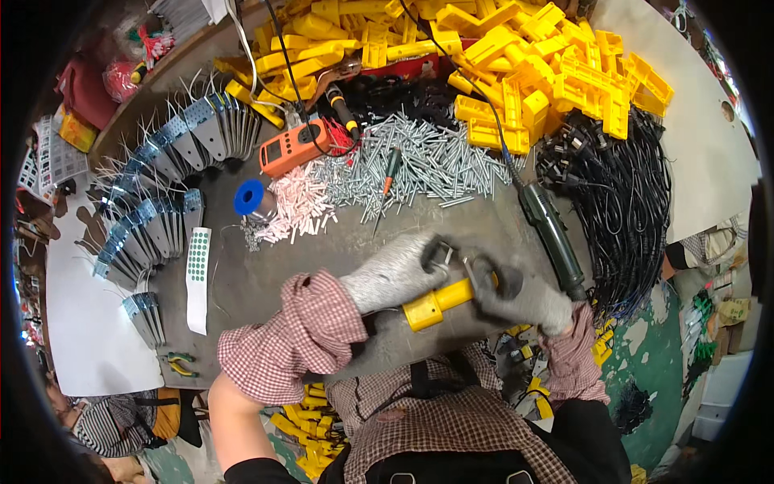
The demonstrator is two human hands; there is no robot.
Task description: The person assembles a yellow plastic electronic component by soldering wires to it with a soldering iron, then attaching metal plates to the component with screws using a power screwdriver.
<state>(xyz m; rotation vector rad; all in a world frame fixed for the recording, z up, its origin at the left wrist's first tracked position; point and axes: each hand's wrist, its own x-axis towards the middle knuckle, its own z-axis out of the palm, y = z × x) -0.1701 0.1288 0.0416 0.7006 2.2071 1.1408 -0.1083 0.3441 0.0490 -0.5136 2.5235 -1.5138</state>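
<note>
My left hand (395,273), in a grey glove with dark fingertips, is closed in a pinch above the bench. A small pale piece (448,256) shows at its fingertips, too small to name. Facing it is my gloved right hand (522,297), fingers curled and smeared by motion; whether they grip anything is unclear. Below both hands a yellow plastic housing (425,311) with a tubular neck lies at a slant, its right end hidden by my right hand.
Beyond my hands lie a heap of screws (439,157), a screwdriver (393,171), pink sleeves (298,202), a solder spool (251,198) and an orange meter (294,148). A corded electric screwdriver (552,238) and black cables (625,210) are right; yellow housings (516,48) pile behind; wired metal plates (153,218) stand left.
</note>
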